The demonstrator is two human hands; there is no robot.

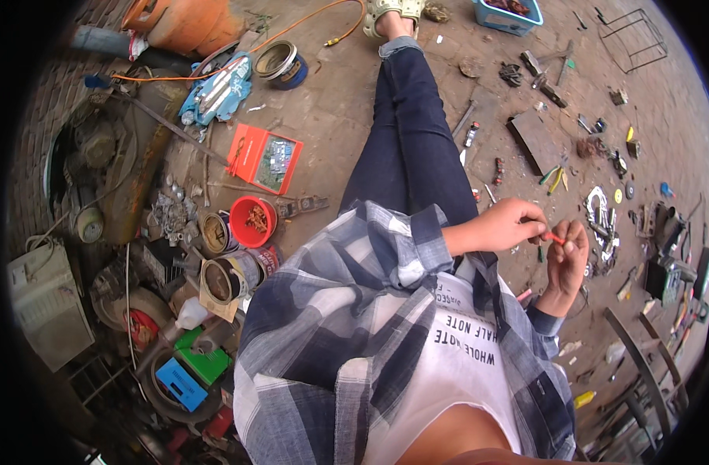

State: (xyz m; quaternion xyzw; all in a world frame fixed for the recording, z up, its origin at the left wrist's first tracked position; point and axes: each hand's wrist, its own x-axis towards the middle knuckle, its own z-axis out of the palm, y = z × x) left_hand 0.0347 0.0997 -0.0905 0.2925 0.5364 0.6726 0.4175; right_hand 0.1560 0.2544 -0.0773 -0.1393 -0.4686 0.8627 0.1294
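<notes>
My left hand (505,225) reaches in from the left in a checked sleeve, its fingers closed in a pinch. Facing it, my right hand (569,256) is bent up with its fingertips also pinched. Between the fingertips of both hands sits a small, thin red piece (555,239), mostly covered by the fingers, so its exact kind cannot be made out. Both hands are held above the ground, to the right of my outstretched legs (405,139) in dark jeans. Closest beyond them lie green-and-yellow-handled pliers (555,179) and a dark rectangular block (535,141).
On the left are a red bowl (270,239) of copper-coloured scraps, a red case (248,151), paint cans, an orange cylinder (191,27) and piled machine parts. A hammer (531,63), a blue basin (509,22) and a wire frame (637,43) lie farther off. Scattered tools fill the right.
</notes>
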